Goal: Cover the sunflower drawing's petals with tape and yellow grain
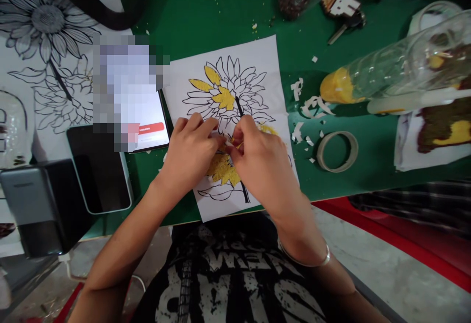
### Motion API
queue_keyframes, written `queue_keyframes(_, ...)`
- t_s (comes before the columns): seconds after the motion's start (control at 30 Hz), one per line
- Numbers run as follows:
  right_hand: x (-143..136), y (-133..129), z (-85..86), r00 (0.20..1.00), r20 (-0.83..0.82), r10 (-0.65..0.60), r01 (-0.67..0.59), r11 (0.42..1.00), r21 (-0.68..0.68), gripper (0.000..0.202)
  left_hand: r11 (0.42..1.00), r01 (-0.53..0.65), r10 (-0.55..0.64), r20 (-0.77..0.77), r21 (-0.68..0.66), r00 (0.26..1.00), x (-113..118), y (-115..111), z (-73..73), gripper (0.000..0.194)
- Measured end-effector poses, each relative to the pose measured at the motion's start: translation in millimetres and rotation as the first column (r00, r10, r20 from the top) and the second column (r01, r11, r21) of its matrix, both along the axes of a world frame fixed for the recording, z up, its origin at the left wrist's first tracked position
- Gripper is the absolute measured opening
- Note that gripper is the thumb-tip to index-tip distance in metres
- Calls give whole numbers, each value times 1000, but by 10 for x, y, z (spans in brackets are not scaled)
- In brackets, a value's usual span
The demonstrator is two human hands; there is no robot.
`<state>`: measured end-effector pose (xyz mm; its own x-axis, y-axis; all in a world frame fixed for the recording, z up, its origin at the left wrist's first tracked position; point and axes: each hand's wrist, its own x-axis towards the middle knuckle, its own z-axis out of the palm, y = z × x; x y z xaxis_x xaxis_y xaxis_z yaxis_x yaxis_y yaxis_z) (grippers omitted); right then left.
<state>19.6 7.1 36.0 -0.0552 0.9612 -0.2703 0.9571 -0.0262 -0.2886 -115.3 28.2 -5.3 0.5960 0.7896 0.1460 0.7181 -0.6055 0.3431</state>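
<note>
A sheet of white paper (257, 58) with black-outlined flowers lies in front of me, some petals (225, 98) covered in yellow grainy material. My left hand (193, 151) rests over its left middle, fingers bent and fingertips drawn together. My right hand (259, 153) is closed in a pinch just right of it, thumb and index finger almost touching the left fingertips. Whatever sits between the fingertips is small, pale and mostly hidden. More yellow petals (224, 170) show below the hands, beside a black stem (244, 193). The hands cover the middle of the drawing.
Right of the paper are torn white paper scraps (315, 106), a tape roll (337, 151), and a clear bottle (386, 55) with yellow contents lying down. Keys (346, 26) lie farther back. Leftward are a lit phone (152, 131), a dark phone (99, 171) and a black box-shaped device (44, 205).
</note>
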Motion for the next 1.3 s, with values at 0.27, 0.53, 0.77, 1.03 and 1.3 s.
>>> queue_keyframes(0.27,0,76,-10,995,-83,-57,50,996,-79,23,1000,-5,5,-19,-20,1000,8,0,0,29)
queue_keyframes(0.53,57,17,-152,915,-303,-267,256,964,-75,14,1000,-18,19,-24,16,1000,12,-13,-37,27)
queue_keyframes(0.77,55,-54,-271,831,-424,-361,379,924,-45,13,999,-35,35,-19,29,999,28,-14,-48,32)
queue_keyframes(1.03,-7,-77,-294,849,-421,-319,379,923,65,14,997,-52,53,-19,64,998,35,-10,-55,32)
queue_keyframes(1.3,-35,-100,-272,924,-293,-247,305,936,174,17,999,-40,40,-13,-32,999,18,0,-33,24)
